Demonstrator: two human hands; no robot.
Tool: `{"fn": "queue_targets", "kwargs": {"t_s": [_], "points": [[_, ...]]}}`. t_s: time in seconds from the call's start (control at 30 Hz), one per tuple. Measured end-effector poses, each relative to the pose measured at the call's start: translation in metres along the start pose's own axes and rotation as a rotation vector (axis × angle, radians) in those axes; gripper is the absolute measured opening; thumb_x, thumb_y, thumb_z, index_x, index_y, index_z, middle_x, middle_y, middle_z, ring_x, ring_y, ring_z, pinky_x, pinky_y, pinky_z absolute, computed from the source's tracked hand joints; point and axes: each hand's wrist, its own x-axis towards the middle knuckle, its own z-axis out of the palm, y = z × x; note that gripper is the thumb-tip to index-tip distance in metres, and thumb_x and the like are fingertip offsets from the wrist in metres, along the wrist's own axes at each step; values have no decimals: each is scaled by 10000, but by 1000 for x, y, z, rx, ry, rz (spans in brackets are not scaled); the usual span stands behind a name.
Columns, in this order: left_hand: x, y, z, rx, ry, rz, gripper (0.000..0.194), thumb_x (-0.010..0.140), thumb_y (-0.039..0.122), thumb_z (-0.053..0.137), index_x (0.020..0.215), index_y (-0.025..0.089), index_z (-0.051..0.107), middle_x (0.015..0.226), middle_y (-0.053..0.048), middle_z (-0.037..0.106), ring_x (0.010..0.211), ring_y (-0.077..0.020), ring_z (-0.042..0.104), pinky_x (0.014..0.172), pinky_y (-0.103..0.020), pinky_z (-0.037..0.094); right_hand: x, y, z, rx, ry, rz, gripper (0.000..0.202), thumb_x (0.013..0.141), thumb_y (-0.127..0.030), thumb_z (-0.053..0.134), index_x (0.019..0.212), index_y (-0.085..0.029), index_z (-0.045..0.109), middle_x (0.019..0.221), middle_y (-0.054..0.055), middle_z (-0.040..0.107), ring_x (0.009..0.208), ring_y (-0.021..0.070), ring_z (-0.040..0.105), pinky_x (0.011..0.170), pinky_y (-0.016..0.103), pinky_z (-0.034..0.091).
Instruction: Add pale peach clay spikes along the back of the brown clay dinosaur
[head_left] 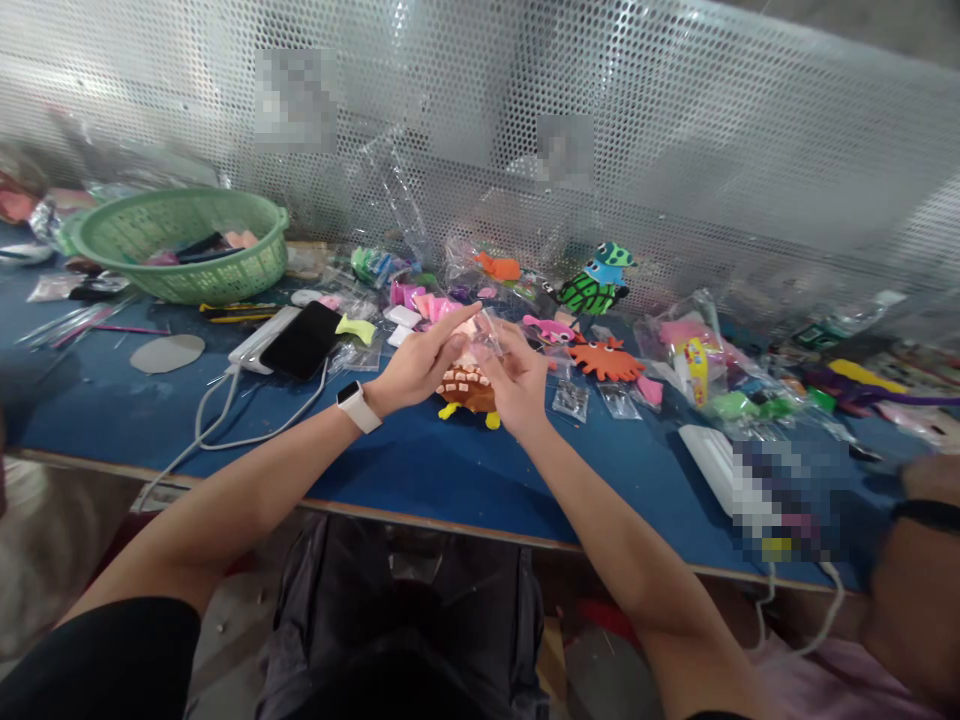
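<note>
Both hands meet above a brown figure [471, 391] with rows of pale pink pieces and yellow feet, lying on the blue table [420, 460]. My left hand [421, 362], with a white watch on its wrist, has its fingers pressed together on a clear plastic bag [486, 328]. From the other side, my right hand [519, 378] pinches the same bag. What is inside the bag is too blurred to tell, and the hands cover the figure's upper part. Just right of my right hand are an orange crab shape [607, 360] and a pink shape [551, 329].
A green basket [187, 285] stands at the back left, near a black phone [302, 340] and white cables. Behind the table rises a perforated metal panel [450, 90]. Another person's arm [919, 570] is at the right edge, beside a white device [709, 465].
</note>
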Motion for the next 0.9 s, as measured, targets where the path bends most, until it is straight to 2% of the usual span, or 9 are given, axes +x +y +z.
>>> {"fn": "queue_targets", "kwargs": {"t_s": [0.13,0.27,0.4,0.5,0.6,0.7,0.9], "points": [[2,3,-2,-83,-20,-44,635,1243,596,351,1615,172,641,673,29,629,528,-131,527,548,-276,430,-2,1,0,21,-64,-39,305,1061,-608,780,1286,-419,860,1405,33,830,1343,263,793,1161,553,684],[5,9,-3,-212,12,-141,702,1222,679,328,1522,175,714,594,60,470,506,-115,394,503,-267,329,-3,-3,-2,-37,-87,-77,247,1077,-539,776,1248,-387,866,1399,51,813,1306,264,797,1143,553,683],[6,14,-3,-225,77,-192,723,1195,735,355,1395,182,775,582,65,395,520,-107,351,541,-274,333,-5,-9,-1,-116,-77,-114,169,1075,-444,785,1189,-348,865,1331,60,822,1223,262,803,1107,537,687],[6,14,-1,-235,107,-210,720,1187,748,371,1362,188,789,593,59,402,523,-107,351,541,-279,315,-6,-13,0,-149,-62,-133,137,1078,-425,777,1137,-334,860,1301,58,825,1191,261,797,1077,529,691],[5,12,-1,-242,158,-236,712,1186,746,384,1324,184,799,628,36,475,540,-114,384,535,-286,298,-7,-16,3,-153,-59,-143,153,1083,-452,765,1078,-336,864,1342,52,807,1216,261,781,1086,538,682],[5,11,-1,-234,146,-224,709,1188,742,384,1314,183,801,626,36,486,544,-118,393,542,-290,307,-9,-17,5,-158,-36,-134,167,1084,-466,760,1061,-335,860,1346,52,794,1245,265,770,1107,550,668],[4,10,0,-188,147,-218,720,1197,731,369,1391,186,797,642,29,537,555,-123,431,564,-294,334,-10,-16,5,-144,-5,-92,216,1060,-485,785,1202,-325,814,1313,73,799,1258,284,765,1123,564,658]]}}
